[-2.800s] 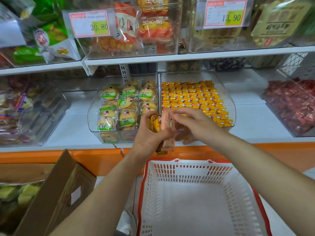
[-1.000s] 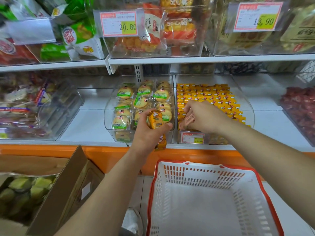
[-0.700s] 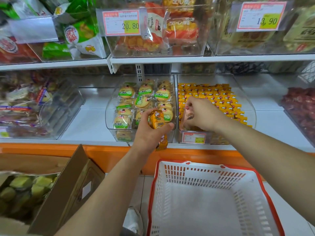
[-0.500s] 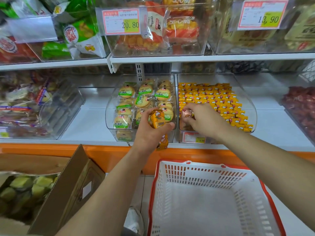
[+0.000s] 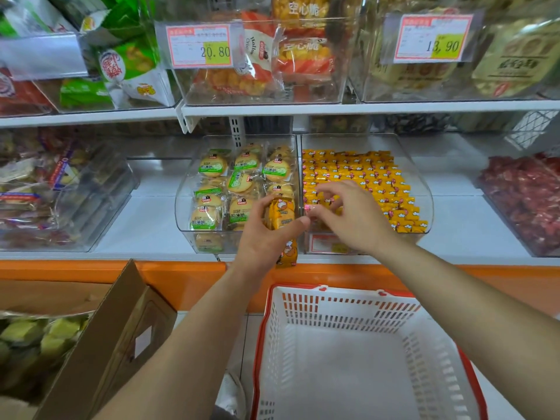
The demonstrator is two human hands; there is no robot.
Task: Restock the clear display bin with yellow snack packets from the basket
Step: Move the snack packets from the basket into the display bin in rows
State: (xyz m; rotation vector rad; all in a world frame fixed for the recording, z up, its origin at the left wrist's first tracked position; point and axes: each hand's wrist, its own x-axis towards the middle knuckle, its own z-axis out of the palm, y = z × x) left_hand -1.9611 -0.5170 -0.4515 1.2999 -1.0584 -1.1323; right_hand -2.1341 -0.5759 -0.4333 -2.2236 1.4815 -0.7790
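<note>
**Clear display bin: restock nearly complete**

Item: yellow snack packets [image 5: 281,214]; a small stack is gripped in the left hand [image 5: 265,237], fingers and thumb curled round it, with one packet hanging below the palm; the stack is held just left of the right hand [image 5: 357,222], in front of the divide between two bins.

Right hand: fingers are loosely bent over the front left corner of the clear display bin [image 5: 424,190]; a pinkish scrap shows at the fingertips, but whether anything is pinched cannot be told.

Bin contents: rows of stocked packets [image 5: 366,174] are laid beyond and to the right of the right hand, covering much of the bin floor; the corner under that hand is hidden.

Source: basket [image 5: 333,310], set below both forearms; no packets are seen on its white floor.

Progress, as judged: most of the restock is done; only the stack in the left hand is left to be placed.

Adjacent: round cake packs [image 5: 212,166] in the bin beyond the left hand; cardboard box [image 5: 121,328] below and left of the left forearm.
</note>
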